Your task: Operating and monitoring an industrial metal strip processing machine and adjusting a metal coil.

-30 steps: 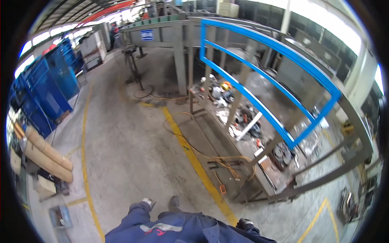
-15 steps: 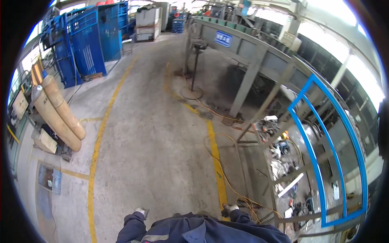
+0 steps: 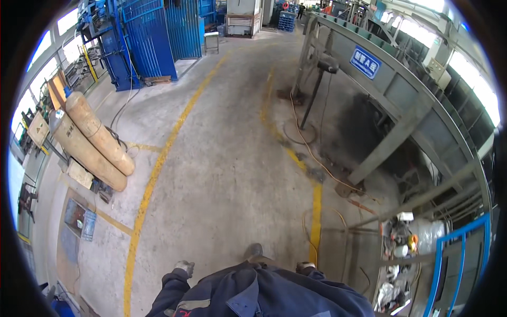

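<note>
Blue crate: the small open box (image 3: pixel 88 226) sits at the left of the frame; rusty brown bits and a small pale piece show inside, too small for me to name.
Gas cylinders: two tan ones (image 3: pixel 97 132) lean side by side at the upper left; their contents are shut from sight.
Desk: the cluttered work surface (image 3: pixel 382 238) stands in the lower right corner, to the right of my hands; on it I see clear plastic wrap (image 3: pixel 429 232), a yellow-orange item (image 3: pixel 413 242) and a jumble I can't sort out.
Blue frame: it (image 3: pixel 434 274) stands over the desk's right side, cut off by the dark lens rim.
Boot: only one toe (image 3: pixel 253 249) shows past my jacket (image 3: pixel 264 290), which hides my legs.
Left hand: low at my side (image 3: pixel 185 267), fingers apparently curled; how far, I can't tell, and I see nothing in it.
Right hand: partly behind my sleeve (image 3: pixel 305 266), just beside the yellow floor line (image 3: pixel 316 222); its grip I can't make out.
Arms: both hang low, well apart, at the bottom edge.
</note>
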The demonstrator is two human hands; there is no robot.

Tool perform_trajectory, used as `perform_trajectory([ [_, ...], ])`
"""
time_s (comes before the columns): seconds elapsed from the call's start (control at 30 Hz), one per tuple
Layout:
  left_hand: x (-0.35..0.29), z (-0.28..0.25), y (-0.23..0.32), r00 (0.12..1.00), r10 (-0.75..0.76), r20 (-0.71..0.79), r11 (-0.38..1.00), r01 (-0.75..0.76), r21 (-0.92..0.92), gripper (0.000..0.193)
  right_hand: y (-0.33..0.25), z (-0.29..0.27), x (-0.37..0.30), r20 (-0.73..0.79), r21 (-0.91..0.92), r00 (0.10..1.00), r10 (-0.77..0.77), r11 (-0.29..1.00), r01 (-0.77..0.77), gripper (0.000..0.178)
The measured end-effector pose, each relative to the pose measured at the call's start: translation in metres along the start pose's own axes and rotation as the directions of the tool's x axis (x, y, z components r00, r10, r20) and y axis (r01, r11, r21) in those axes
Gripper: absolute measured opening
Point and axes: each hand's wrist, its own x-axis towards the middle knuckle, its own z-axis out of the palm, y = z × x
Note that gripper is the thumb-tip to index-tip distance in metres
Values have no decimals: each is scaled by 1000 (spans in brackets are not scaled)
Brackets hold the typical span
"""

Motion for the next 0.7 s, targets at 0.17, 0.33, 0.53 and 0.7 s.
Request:
perform_trajectory([
  [0.17, 80, -34, 84, 993, 51, -110, 971, -75, -229, 27, -224, -8, 86, 89, 276, 978, -191, 948, 160, 18],
  [0.33, 172, -61, 213, 996, 70, -58, 994, -74, -83, 26, -437, 24, 170, 81, 139, 945, -317, 943, 304, 19],
  [0.53, 356, -147, 394, 930, 365, -36, 929, -361, 86, 19, -558, 63, 286, 150, -154, 983, 106, 985, -82, 34],
  [0.7, 483, -223, 583, 888, 455, 70, 826, -450, 341, 26, -723, 85, 260, 33, -38, 999, 34, 999, -33, 43],
])
